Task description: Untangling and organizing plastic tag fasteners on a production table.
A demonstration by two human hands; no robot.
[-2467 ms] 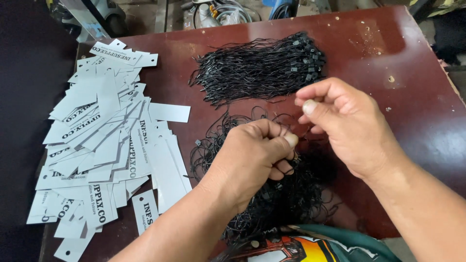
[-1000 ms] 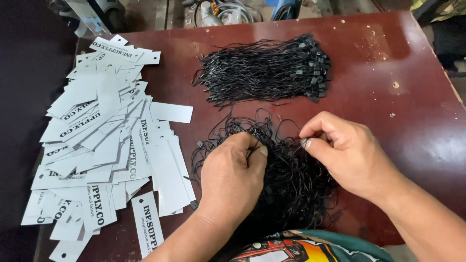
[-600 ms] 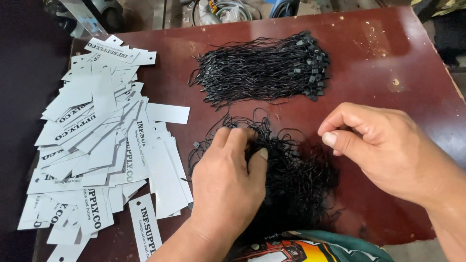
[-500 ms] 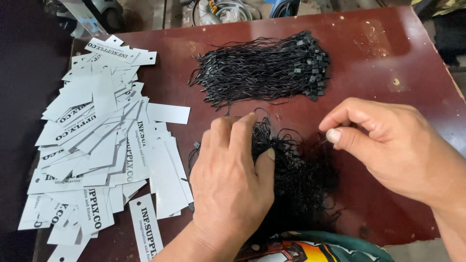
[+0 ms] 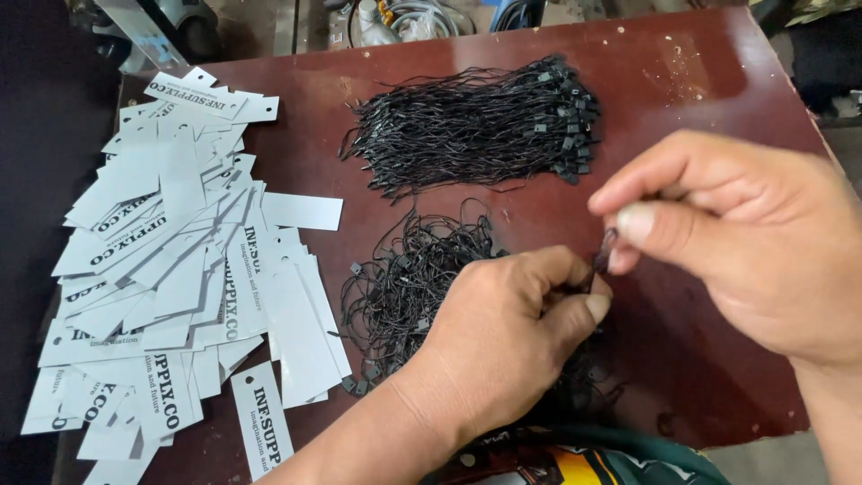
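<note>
Surface: dark red table; no box, tray or bin shows, all stock lies loose on the tabletop.
Far pile: black tag strings laid side by side in a neat bundle, far centre of the table.
Near pile: tangled black strings in a loose heap, near centre, partly hidden under the left hand.
Left stock: white paper tags with dark print, fanned in an overlapping heap along the left side.
Left hand: resting on the tangled heap, thumb and forefinger pinched together on a single black string.
Right hand: just right of the left hand, thumb and forefinger pinched on the same string; fingertips of both hands nearly touching.
Change since half a second ago: the left hand lay flat on the heap with fingers spread and the right hand was apart to the right; both have now closed together on the string.
</note>
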